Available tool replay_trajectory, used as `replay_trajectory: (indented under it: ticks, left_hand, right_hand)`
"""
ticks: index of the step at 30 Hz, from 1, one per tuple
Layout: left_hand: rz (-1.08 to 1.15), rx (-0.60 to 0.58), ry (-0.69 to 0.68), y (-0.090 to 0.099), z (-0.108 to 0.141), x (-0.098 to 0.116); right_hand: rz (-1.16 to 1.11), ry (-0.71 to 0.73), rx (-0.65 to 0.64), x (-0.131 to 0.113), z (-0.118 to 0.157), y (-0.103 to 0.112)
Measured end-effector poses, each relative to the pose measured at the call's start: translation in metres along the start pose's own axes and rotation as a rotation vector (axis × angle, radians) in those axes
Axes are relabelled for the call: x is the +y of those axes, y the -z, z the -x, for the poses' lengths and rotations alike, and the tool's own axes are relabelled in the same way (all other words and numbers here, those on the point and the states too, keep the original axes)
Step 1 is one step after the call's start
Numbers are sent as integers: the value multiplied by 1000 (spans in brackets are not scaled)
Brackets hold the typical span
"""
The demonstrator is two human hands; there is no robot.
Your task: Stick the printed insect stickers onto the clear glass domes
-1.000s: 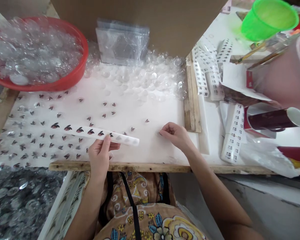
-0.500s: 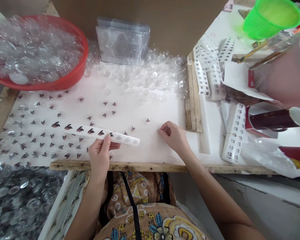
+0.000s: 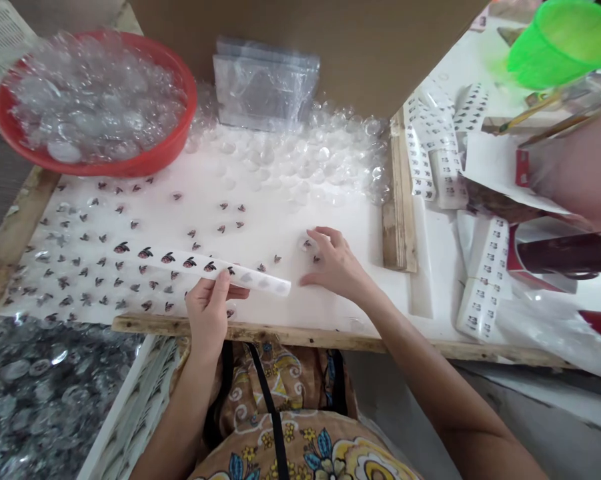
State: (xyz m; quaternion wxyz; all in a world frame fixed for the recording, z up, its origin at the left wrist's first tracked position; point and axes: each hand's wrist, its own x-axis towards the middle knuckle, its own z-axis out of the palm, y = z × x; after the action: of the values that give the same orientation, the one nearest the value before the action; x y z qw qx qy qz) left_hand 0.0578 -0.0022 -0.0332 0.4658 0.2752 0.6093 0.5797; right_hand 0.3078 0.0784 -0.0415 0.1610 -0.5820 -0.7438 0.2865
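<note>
My left hand [image 3: 213, 303] pinches a white strip of stickers [image 3: 180, 260] between thumb and fingers; dark winged prints run along it, and its right end looks bare of dark prints, with faint grey shapes. My right hand [image 3: 333, 263] is over the white tabletop, thumb and fingers apart. Close to its fingertips lies a clear disc with a dark print [image 3: 306, 245], and another dark print shows by the fingers. Many small clear discs with prints [image 3: 100, 280] cover the left side of the board. Plain clear discs [image 3: 280, 160] are spread across the back.
A red basin [image 3: 187, 127] heaped with clear pieces stands back left, beside a cardboard box [image 3: 355, 53] and a plastic packet [image 3: 265, 87]. Wooden strips [image 3: 399, 200] edge the board. Sticker strips [image 3: 483, 280], a dark mug [image 3: 560, 257] and a green bin [image 3: 560, 47] are at right.
My right hand's fingers have spread from a closed pinch, and the hand has moved slightly left and up. My left hand still holds the strip. The whole view has shifted slightly.
</note>
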Motion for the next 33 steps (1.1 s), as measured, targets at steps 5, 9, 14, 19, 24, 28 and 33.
replay_trajectory:
  ticks: [5,9,14,19,24,28,33]
  left_hand:
    - [-5,18,-48,1,4,0]
    - [116,66,-95,3,9,1]
    - [83,80,-17,3,10,1]
    - [52,138,-69,3,11,5]
    - [220,274,-207,1,12,11]
    - [240,310,-208,0,12,12]
    - [263,258,-165,-1,8,11]
  right_hand:
    - [-150,291,-161,-49,-29,-44]
    - [-185,455,-62,-74,-51,-58]
    - [30,335,72,-74,-77,-70]
    - [76,397,-46,-136,-105,-124]
    - [45,744,-253,-232,-120,-183]
    - [-103,939,-179,-246,-135,-181]
    - [-38,525,121,-170,-198,-116]
